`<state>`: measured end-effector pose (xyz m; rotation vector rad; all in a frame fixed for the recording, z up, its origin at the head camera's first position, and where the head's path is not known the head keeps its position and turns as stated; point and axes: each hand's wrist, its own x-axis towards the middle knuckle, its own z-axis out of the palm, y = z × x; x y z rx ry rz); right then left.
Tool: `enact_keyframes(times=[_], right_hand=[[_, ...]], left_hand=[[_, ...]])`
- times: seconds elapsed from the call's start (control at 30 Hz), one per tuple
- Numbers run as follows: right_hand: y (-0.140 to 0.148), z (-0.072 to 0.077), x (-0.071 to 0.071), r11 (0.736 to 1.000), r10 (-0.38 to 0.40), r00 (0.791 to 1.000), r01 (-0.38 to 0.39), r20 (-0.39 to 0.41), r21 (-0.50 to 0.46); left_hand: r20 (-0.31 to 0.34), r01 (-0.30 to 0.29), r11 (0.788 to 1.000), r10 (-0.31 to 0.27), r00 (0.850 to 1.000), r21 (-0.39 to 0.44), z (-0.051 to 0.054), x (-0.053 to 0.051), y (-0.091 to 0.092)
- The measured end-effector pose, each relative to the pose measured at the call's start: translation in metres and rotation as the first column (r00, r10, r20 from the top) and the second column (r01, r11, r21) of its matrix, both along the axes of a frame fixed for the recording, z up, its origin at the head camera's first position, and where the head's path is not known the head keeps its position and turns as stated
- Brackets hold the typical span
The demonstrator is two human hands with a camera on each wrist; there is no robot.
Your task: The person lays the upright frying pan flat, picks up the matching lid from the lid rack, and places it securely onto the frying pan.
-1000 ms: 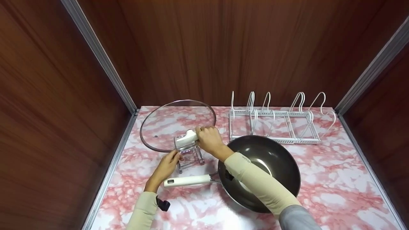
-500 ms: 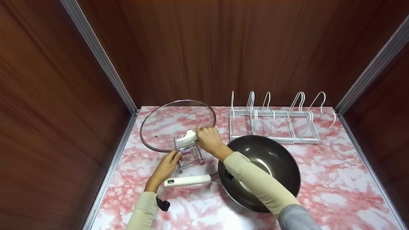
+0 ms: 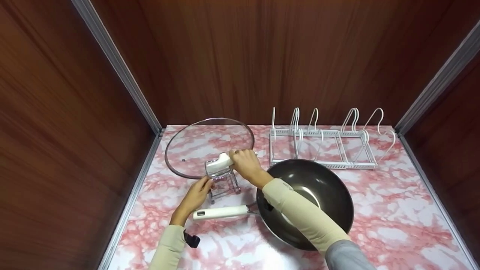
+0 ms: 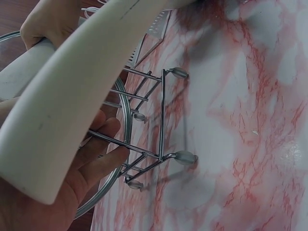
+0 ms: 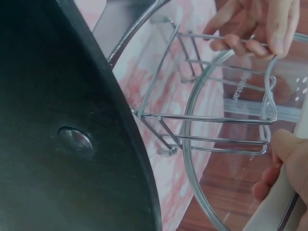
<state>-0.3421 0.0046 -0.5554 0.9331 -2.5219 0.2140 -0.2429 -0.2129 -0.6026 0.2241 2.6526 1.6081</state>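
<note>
In the head view my right hand (image 3: 244, 164) grips the white handle (image 3: 219, 164) of the glass lid (image 3: 210, 140), which leans in a small chrome wire stand (image 3: 225, 189). My left hand (image 3: 197, 193) pinches the stand's left side; the right wrist view shows the fingers (image 5: 255, 45) curled on its wire. The dark pan (image 3: 332, 195) lies below my right forearm, its white handle (image 3: 221, 212) pointing left, just in front of the stand. In the left wrist view that pan handle (image 4: 82, 91) hides part of my left hand (image 4: 82, 178).
A white wire rack (image 3: 330, 165) with several upright curved loops stands at the back right, behind the pan. Brown wood-grain walls (image 3: 262, 67) with metal edge strips enclose the red-and-white marbled table (image 3: 397, 210) at the back and on both sides.
</note>
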Motion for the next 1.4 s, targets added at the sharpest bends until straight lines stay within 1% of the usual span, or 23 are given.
enact_keyframes(times=[0.2,0.4,0.5,0.67,0.93,1.13,1.3,1.4], right_hand=[[-0.0001,-0.0009,-0.0007,1.000,0.013,1.000,-0.013,-0.015,0.002],[0.0000,0.0000,-0.0014,0.999,0.019,0.999,-0.018,-0.029,0.032],[0.0005,0.0001,-0.0015,0.999,0.019,0.999,-0.018,-0.040,0.041],[0.0012,-0.0006,-0.0017,0.999,0.020,0.999,-0.018,-0.038,0.046],[0.0021,-0.0018,-0.0030,0.999,0.027,0.998,-0.025,-0.048,0.029],[0.0027,-0.0042,-0.0036,0.999,0.039,0.996,-0.039,-0.076,-0.005],[0.0031,-0.0058,-0.0036,0.999,0.038,0.996,-0.041,-0.081,-0.030],[0.0035,-0.0050,-0.0035,0.998,0.039,0.996,-0.042,-0.082,-0.035]], left_hand=[[0.016,-0.008,1.000,0.008,1.000,0.001,0.0019,0.0011,-0.0004],[0.008,-0.017,1.000,0.017,1.000,0.010,0.0016,0.0000,-0.0007],[0.003,-0.016,1.000,0.016,1.000,-0.002,0.0010,-0.0009,-0.0010],[0.022,-0.016,1.000,0.017,1.000,-0.021,0.0011,-0.0014,-0.0010],[0.027,-0.029,1.000,0.029,0.999,-0.013,0.0009,-0.0025,-0.0002],[0.043,-0.041,0.998,0.039,0.998,0.038,-0.0004,-0.0011,0.0013],[0.033,-0.029,0.999,0.028,0.999,0.031,-0.0008,0.0000,0.0005],[0.029,-0.022,0.999,0.021,0.999,0.040,-0.0014,0.0006,0.0005]])
